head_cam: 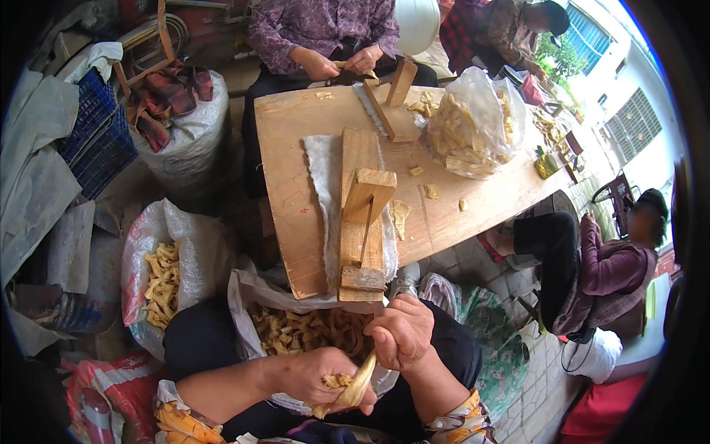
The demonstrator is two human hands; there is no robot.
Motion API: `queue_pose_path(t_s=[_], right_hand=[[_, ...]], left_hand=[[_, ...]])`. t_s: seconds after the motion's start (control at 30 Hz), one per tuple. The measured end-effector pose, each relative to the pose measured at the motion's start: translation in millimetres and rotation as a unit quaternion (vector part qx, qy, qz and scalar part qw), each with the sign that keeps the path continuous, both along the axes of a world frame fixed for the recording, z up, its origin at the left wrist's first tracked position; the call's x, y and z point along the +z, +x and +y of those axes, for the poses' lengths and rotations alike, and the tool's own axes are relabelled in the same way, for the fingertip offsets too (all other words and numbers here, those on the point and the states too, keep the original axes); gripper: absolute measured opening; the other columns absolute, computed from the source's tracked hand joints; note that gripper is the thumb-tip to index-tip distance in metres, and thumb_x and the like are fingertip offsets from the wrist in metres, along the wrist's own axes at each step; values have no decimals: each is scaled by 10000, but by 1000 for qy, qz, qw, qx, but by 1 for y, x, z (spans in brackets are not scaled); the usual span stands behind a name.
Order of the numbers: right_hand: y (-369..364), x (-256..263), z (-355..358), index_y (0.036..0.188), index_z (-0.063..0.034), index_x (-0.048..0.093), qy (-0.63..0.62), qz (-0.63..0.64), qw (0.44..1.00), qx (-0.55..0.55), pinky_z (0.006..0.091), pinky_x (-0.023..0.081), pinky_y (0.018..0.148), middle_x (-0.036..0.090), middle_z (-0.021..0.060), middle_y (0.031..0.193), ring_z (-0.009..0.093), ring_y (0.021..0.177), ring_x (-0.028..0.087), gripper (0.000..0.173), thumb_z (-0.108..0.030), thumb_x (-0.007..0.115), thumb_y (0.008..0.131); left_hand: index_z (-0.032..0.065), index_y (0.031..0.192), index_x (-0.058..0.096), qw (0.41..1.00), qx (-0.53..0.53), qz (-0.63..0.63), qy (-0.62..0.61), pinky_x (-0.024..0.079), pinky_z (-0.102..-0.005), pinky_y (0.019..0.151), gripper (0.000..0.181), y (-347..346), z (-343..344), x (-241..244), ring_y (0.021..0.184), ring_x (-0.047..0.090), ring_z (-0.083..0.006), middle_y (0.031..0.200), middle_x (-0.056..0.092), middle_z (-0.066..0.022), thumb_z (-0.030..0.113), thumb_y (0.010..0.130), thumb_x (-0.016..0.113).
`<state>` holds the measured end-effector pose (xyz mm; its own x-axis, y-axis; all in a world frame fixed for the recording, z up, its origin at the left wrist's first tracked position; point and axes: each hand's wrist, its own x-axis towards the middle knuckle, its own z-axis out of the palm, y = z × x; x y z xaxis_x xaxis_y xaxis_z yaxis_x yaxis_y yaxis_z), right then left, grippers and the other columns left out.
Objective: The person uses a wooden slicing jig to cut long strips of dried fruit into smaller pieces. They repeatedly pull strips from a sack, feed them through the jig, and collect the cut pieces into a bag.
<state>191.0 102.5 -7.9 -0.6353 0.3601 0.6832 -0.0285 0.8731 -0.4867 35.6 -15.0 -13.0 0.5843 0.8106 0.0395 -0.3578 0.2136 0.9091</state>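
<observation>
My left hand (327, 373) is closed around a folded, pale yellow dried strip (360, 386), perhaps a dried vegetable or root. Its upper end runs up into my right hand (405, 333), where the fingers pinch it. Both hands hang over a white woven sack (239, 286) between my knees, which contains many brownish dried pieces (310, 333). Just beyond them, at the table's near edge, a wooden block jig (359, 244) with an upright post and a thin slanted rod or blade rests on a white cloth (324, 177).
Across the wooden table (288, 166), another person's hands (338, 62) hold a strip behind a second wooden jig (394, 111). A clear plastic bag (471, 127) of pieces stands to the right. Left of me is another sack (205, 233) of strips. A seated person (604, 272) is at right.
</observation>
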Motion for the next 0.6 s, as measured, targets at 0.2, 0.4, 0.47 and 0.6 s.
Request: queue_pose_path(t_s=[0.2, 0.4, 0.47, 0.6], right_hand=[[2, -4, -22, 812, -31, 606, -576, -135, 804, 60, 255, 347, 477, 490, 6, 608, 88, 526, 438, 277, -247, 570, 982], [9, -19, -16, 925, 28, 614, -795, -98, 522, 293, 188, 342, 507, 544, 2, 705, 49, 571, 456, 376, -347, 639, 919], [4, -13, -19, 944, 26, 612, -818, -75, 495, 283, 193, 367, 488, 570, 11, 712, 60, 562, 486, 349, -317, 664, 906], [1, -15, -32, 974, 8, 609, -823, 14, 534, 191, 204, 390, 452, 611, 33, 729, 75, 547, 519, 252, -223, 681, 902]], left_hand=[[47, 1035, 719, 931, 311, 142, 130, 359, -261, 457, 187, -11, 4, 3, 505, 471, -96, 631, 549, 1, 160, 899, 656], [114, 801, 672, 670, 341, 445, 487, 376, -289, 440, 162, -17, 10, 5, 526, 458, -147, 668, 503, 9, 181, 662, 719], [117, 851, 707, 661, 359, 430, 500, 379, -275, 442, 195, -17, 8, 3, 533, 465, -133, 764, 561, 1, 174, 665, 723], [51, 872, 688, 637, 402, 443, 487, 504, -288, 564, 158, -14, -2, 14, 668, 589, -157, 998, 649, -78, 116, 731, 713]])
